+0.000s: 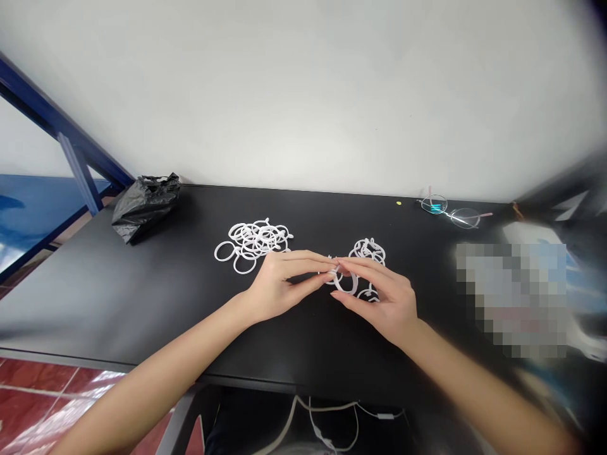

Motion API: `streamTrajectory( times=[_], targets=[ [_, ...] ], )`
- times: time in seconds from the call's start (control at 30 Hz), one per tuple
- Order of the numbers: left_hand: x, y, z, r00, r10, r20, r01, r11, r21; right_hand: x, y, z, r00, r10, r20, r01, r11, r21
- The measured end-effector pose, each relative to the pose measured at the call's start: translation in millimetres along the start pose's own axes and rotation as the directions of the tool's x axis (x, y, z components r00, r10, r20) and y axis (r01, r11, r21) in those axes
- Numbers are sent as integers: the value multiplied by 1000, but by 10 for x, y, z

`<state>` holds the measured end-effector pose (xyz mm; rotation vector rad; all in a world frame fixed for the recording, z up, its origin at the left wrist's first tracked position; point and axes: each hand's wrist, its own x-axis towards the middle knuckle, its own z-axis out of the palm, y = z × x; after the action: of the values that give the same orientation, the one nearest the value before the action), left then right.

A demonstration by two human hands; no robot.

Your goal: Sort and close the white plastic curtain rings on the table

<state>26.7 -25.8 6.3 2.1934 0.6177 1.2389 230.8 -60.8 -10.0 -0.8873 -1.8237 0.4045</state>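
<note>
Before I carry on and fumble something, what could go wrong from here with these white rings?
The white ring is at the fingertips of the left hand and right hand, so it could slip. Rings in the larger pile overlap and might snag on one another. The smaller pile, partly hidden by the right hand, could get nudged.

Object [521,297] at right pixelated; white rings [368,248] partly hidden behind hands [272,287] [391,300]; cable [283,431] cut off below.
</note>
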Motion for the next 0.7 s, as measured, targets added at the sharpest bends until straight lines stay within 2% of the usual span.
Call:
streamTrajectory(
  times=[0.27, 0.37, 0.53, 0.63, 0.7],
  targets=[
    [-4, 25, 10, 999, -25, -21, 25, 1000, -15, -3, -20, 7, 999, 51, 7, -51, 995, 87],
    [-3, 21, 9, 999, -42, 2, 42, 998, -42, -14, -10, 19, 999, 44, 0, -44, 994, 99],
    [14, 37, -1, 998, -49, 45, 52, 997, -55, -48, 29, 19, 994, 108, 21, -110, 990, 85],
    [39, -7, -82, 1000, 5, 29, -6, 998, 55, -52, 45, -12, 991, 127, 42, -132, 981, 143],
    [55, -96, -187, 997, 73, -8, -69, 966, 248, -48, 46, -36, 989, 149, 20, -150, 971, 187]
  ],
)
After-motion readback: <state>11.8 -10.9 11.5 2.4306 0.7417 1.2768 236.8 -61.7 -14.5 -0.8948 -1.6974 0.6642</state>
